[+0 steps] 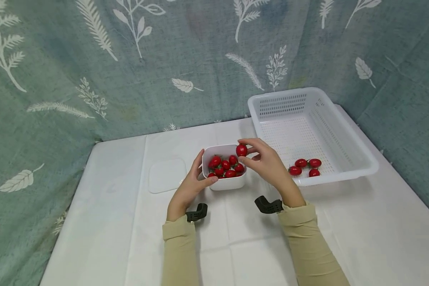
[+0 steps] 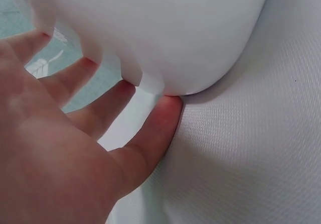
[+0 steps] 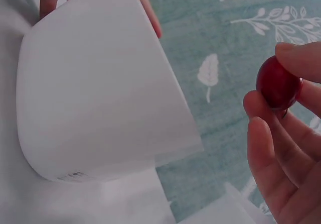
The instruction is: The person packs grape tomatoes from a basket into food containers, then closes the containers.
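Observation:
A white square container stands on the table with several red cherry tomatoes in it. My left hand holds it at its left side, the thumb over the near rim. In the left wrist view the fingertips press against the container's wall. Between thumb and fingers, my right hand pinches one cherry tomato just above the container's right rim. The right wrist view shows that tomato between the fingertips, apart from the container.
A large white perforated basket sits at the back right, with several cherry tomatoes in its near left corner. A flat translucent lid lies left of the container. Green leaf-patterned cloth hangs behind the table.

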Available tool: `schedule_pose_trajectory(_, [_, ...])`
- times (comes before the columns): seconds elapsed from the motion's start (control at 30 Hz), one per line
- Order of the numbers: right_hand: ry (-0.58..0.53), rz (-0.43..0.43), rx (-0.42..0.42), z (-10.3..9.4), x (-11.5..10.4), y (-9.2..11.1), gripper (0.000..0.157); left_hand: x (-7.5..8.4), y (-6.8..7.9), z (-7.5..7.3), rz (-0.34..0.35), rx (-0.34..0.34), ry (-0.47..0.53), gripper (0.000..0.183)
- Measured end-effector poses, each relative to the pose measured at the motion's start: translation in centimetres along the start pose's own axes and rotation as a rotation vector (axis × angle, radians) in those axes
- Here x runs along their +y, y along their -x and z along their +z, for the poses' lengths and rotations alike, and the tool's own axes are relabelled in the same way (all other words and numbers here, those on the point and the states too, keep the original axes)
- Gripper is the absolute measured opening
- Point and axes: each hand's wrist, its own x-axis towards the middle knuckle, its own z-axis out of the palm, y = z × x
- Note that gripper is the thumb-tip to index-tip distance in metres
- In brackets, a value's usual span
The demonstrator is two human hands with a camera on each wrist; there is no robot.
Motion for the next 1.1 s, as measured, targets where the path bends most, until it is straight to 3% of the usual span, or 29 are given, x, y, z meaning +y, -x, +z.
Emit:
schedule_pose_trajectory(0.4, [0.196,-0.065,0.051,0.7,-0.2,0.0,0.041,-0.5,-0.2,0.0,0.021,-0.009,0.017,0.086])
schedule_pose_trajectory(0.77, [0.185,-0.155,0.080,3.2,-0.3,-0.3,0.042,-0.3,-0.4,-0.1,0.015,-0.011,0.015,0.086])
schedule_pose_trajectory(1.1, [0.311,-0.158,0.256,4.9,1.0,-0.6,0.040,1.5,0.6,0.3,0.002,-0.026,0.012,0.088])
